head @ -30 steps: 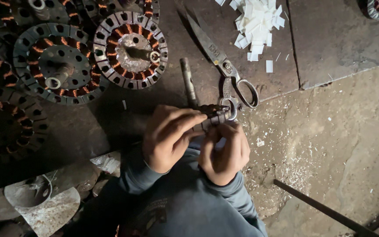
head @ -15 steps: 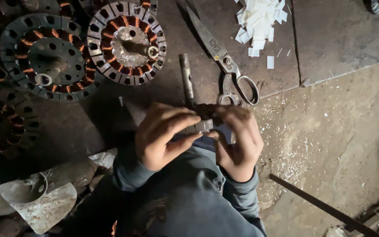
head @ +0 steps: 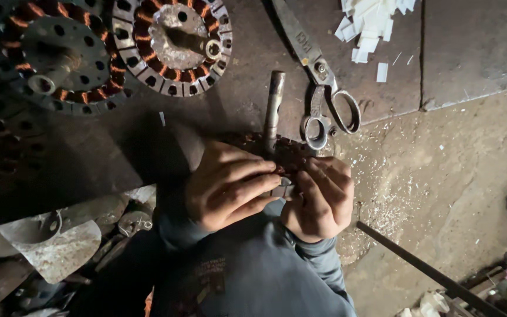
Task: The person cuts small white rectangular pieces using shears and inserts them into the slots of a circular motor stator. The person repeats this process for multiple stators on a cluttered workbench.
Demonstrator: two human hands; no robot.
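Gripping 1 small wound motor part (head: pixel 286 154) between both hands, close above the lap, likely for steadiness and a near view. Left hand (head: pixel 227 185): fingers curled over the part's near side. Right hand (head: pixel 319 196): fingertips pinching its edge, where a pale strip shows. Landmark: scissors (head: pixel 324 88), on the dark desk (head: pixel 253 53) just beyond the part. 1 metal shaft (head: pixel 273 105) beside the scissors. 2 copper-wound stators (head: pixel 171 44) farther left. White paper slips (head: pixel 371 23) beyond the scissors, within reach.
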